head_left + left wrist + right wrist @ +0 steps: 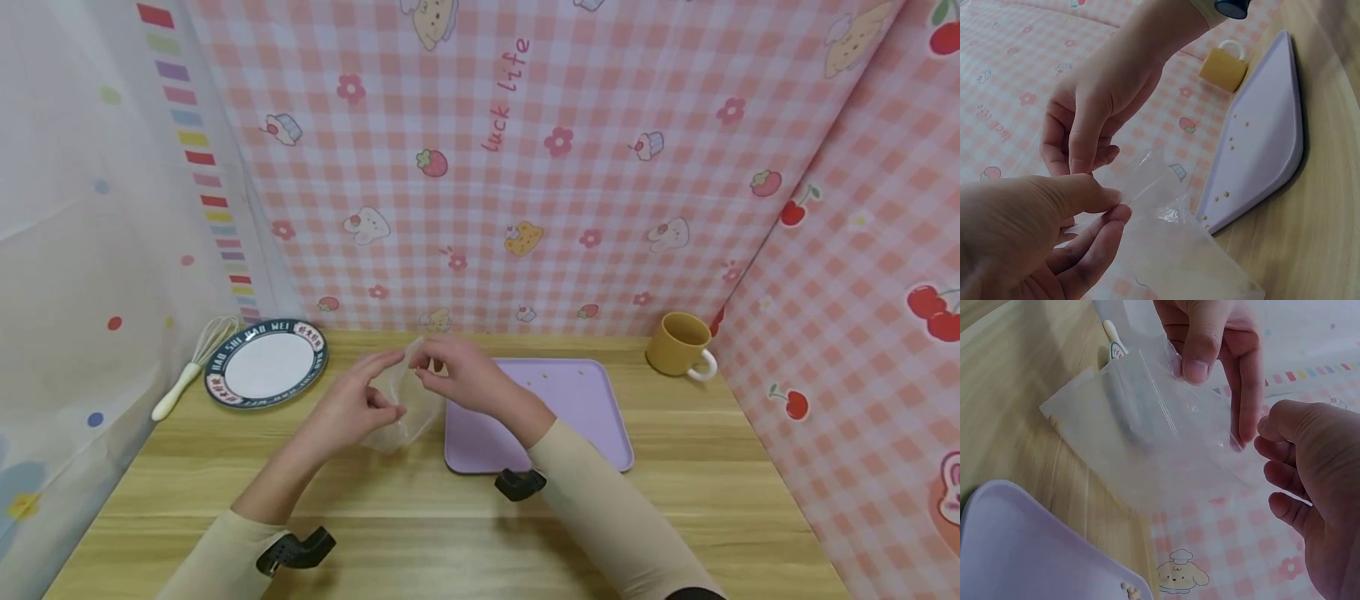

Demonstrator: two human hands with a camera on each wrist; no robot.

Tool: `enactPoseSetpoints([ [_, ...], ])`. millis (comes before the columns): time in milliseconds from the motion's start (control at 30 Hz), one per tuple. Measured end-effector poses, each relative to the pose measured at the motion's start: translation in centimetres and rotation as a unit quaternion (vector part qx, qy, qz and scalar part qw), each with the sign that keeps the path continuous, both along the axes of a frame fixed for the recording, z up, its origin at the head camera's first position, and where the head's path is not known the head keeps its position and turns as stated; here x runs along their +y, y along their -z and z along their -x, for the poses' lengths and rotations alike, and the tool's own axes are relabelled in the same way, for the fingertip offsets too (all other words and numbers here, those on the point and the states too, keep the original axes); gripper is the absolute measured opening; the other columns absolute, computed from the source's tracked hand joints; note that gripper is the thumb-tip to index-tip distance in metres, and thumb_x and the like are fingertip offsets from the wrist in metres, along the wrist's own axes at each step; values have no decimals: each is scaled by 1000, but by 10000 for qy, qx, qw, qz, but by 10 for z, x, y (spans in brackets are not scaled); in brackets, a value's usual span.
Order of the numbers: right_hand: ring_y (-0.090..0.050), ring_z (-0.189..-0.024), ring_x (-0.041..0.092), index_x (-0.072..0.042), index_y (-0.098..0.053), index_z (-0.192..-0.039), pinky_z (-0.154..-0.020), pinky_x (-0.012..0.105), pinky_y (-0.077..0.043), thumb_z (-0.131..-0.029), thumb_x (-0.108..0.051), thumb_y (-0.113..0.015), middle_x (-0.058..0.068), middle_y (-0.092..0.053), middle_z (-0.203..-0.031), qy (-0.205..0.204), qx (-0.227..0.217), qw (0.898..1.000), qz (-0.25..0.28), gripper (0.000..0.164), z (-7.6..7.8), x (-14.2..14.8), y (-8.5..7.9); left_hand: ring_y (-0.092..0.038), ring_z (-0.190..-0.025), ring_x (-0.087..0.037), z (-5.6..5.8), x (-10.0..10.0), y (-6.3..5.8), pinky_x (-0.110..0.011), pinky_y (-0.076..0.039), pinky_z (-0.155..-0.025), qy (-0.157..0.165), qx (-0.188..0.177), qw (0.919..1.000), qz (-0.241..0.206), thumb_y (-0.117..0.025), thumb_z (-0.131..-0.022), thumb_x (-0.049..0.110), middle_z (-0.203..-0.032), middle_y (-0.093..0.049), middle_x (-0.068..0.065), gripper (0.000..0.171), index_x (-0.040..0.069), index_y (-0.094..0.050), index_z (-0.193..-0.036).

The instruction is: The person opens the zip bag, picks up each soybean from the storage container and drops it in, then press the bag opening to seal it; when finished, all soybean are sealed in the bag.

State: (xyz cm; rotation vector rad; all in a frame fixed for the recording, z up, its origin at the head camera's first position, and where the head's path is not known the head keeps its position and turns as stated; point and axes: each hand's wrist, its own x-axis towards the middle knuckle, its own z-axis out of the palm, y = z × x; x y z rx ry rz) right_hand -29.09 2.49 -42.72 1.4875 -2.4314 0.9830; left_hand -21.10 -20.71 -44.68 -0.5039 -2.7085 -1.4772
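Note:
A clear plastic bag (408,408) hangs between the two hands above the table, its upper edge spread. My left hand (358,400) pinches one side of it between thumb and fingers. On the other side, my right hand (461,377) pinches the bag's upper edge with thumb and forefinger, its other fingers curled. A few small tan bits show in a bottom corner of the bag (1141,431). Just right of the bag lies a lilac tray (585,417), partly covered by the right forearm. Several small tan pieces (1227,194) are scattered on it.
A white plate (272,367) with a dark patterned rim lies at the back left, beside a whisk (187,377). A yellow mug (675,346) with a white handle stands at the back right. Patterned cloth walls (487,192) border the wooden table (420,517).

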Motion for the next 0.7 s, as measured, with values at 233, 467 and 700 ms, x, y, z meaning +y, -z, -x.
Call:
enactPoseSetpoints([
  [233,-71,-91,25,-8,-78,-111,-79,21,-53,-103,-3,-76,2,-74,-102,-36,64,10000,56,9,3,-2,5,-73,-77,-13,1,0,0,-29,-63,-65,6,-42,10000,-33,-85,-92,-7,-168,-42,-25,82,0,-47,-165],
  [467,-70,-95,22,-6,-77,-115,-82,35,-61,-103,-2,-76,3,-73,-104,29,50,9996,284,12,4,-3,8,-74,-78,-14,1,0,-1,-29,-63,-66,16,-90,10000,-1,-85,-93,-7,-168,-42,-24,83,2,-46,-166],
  [700,-69,-94,20,-4,-77,-112,-82,38,-62,-103,-2,-77,4,-73,-104,61,65,9993,365,10,4,0,7,-73,-77,-13,3,0,-1,-28,-62,-65,50,-69,10000,-18,-85,-93,-6,-167,-42,-25,82,1,-47,-165],
])
